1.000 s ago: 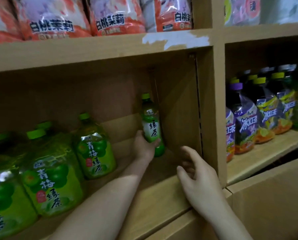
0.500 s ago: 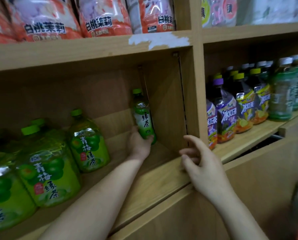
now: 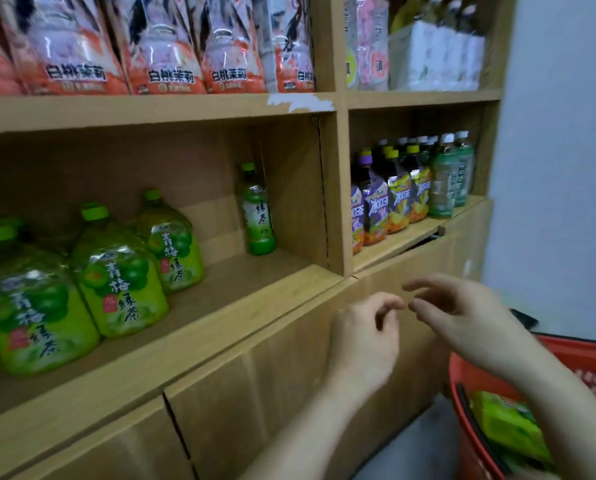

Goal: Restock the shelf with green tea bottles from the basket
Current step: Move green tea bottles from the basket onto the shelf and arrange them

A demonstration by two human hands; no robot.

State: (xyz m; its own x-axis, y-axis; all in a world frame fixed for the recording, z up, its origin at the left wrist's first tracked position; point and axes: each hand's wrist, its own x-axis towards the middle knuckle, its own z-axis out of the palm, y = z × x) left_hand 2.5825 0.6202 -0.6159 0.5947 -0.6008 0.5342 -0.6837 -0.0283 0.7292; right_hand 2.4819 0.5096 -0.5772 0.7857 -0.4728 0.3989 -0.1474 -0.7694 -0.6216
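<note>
A slim green tea bottle (image 3: 257,209) stands upright alone at the back right corner of the middle wooden shelf (image 3: 220,306). Both hands hover in front of the cabinet below the shelf, well clear of the bottle. My left hand (image 3: 364,337) holds nothing, fingers loosely curled. My right hand (image 3: 463,317) is also empty, fingers apart, close beside the left. At the lower right a red basket (image 3: 566,362) holds green tea bottles (image 3: 508,424), partly hidden by my right forearm.
Large green plum tea jugs (image 3: 116,271) fill the shelf's left half. Dark iced tea bottles (image 3: 393,195) stand in the right compartment. Peach-coloured packs (image 3: 165,46) line the upper shelf. Closed cabinet doors (image 3: 255,393) sit below; a white wall (image 3: 559,150) is at right.
My left hand let go of the slim bottle and pulled back out of the shelf. Both hands moved down and right toward the basket, which has come into view.
</note>
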